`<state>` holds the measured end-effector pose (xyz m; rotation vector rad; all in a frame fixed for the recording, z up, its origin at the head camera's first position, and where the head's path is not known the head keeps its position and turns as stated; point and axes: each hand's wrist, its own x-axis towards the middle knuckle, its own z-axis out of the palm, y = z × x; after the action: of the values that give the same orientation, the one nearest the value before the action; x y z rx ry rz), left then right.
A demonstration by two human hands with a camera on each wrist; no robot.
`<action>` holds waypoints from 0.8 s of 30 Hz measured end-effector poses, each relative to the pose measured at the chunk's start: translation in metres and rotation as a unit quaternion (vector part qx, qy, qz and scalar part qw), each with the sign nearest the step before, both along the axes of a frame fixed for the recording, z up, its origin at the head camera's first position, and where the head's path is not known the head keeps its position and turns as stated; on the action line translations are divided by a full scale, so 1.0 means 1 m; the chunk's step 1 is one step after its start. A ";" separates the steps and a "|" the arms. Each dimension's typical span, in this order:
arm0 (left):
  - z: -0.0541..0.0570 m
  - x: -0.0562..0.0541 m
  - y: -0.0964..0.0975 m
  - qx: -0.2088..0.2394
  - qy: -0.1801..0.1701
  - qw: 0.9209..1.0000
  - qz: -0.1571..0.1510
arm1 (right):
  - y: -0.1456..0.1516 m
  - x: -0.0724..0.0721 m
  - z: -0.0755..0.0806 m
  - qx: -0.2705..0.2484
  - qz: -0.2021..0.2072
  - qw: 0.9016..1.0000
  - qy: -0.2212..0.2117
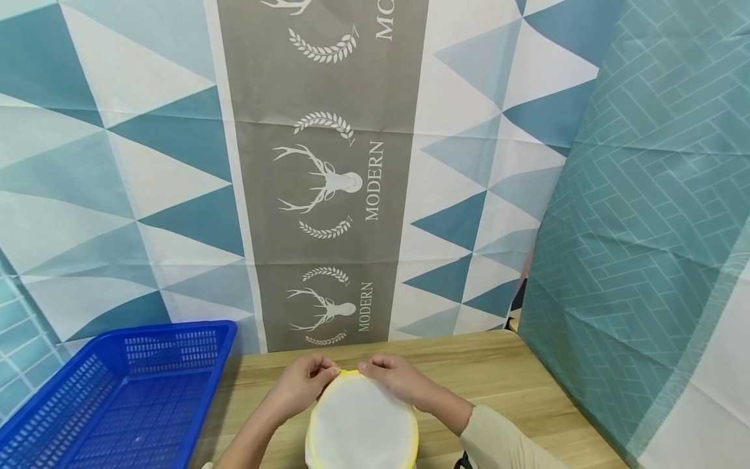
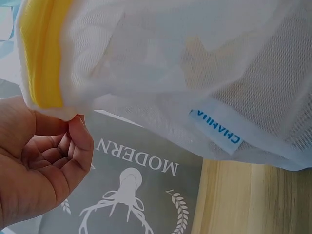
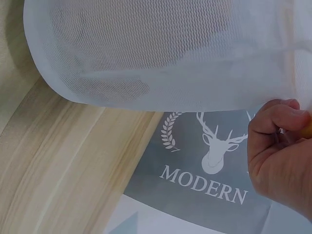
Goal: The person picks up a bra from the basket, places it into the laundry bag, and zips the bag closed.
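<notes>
A white mesh laundry bag (image 1: 362, 423) with a round top and a yellow zipper (image 2: 45, 53) along its rim stands upright in front of me. My left hand (image 1: 305, 384) pinches the far edge of that rim between thumb and index finger, the other fingers curled in. Just to its right, my right hand (image 1: 401, 383) grips the same edge, thumb on top. In the left wrist view a small tag (image 2: 217, 127) with blue lettering shows on the bag's side. Through the thin mesh wall (image 3: 141, 53), blurred darker shapes show in the right wrist view.
A blue plastic basket (image 1: 219, 384) with slatted walls stands left of the bag. Under the bag is a wood-grain table (image 1: 498, 371). A patterned cloth (image 1: 328, 254) covers the wall behind, and a green cloth (image 1: 621, 260) hangs along the right side.
</notes>
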<state>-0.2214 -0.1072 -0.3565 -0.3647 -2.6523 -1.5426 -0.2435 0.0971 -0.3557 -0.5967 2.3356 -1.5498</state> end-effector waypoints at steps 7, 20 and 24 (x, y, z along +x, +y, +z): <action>0.004 0.000 0.005 -0.033 0.017 0.999 0.010 | 0.000 0.001 0.003 0.001 0.033 0.999 0.031; 0.006 -0.002 0.010 -0.024 0.030 0.999 -0.009 | 0.000 -0.002 0.004 0.008 0.034 0.999 0.024; 0.006 -0.002 0.010 -0.018 0.026 0.999 -0.006 | 0.001 -0.002 0.002 0.005 0.039 0.999 0.027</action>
<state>-0.2236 -0.0968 -0.3508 -0.4159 -2.6463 -1.4698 -0.2456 0.0982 -0.3535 -0.7257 2.3283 -1.5038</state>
